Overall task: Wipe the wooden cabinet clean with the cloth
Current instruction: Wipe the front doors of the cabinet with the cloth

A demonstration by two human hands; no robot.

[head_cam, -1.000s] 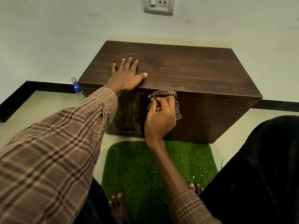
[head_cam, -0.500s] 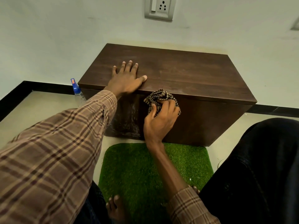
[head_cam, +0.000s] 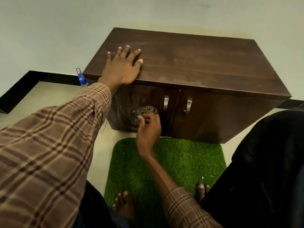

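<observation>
A dark brown wooden cabinet (head_cam: pixel 197 63) stands against the wall, with two doors and two metal handles (head_cam: pixel 166 102) on its front. My left hand (head_cam: pixel 122 66) lies flat on the top near the front left edge, fingers spread. My right hand (head_cam: pixel 148 129) presses a checkered cloth (head_cam: pixel 145 110) against the left door, low down and just left of the handle. Wet streaks show on the door to the left of the cloth.
A green turf mat (head_cam: pixel 172 162) lies on the floor before the cabinet, with my bare toes (head_cam: pixel 123 199) on it. A blue-capped spray bottle (head_cam: pixel 81 78) stands at the cabinet's left side. My dark-trousered knee (head_cam: pixel 266 153) fills the right.
My right hand has carried the cloth down from the top front edge onto the lower left door. The view has tilted down, so the door handles show. My left hand stays on top.
</observation>
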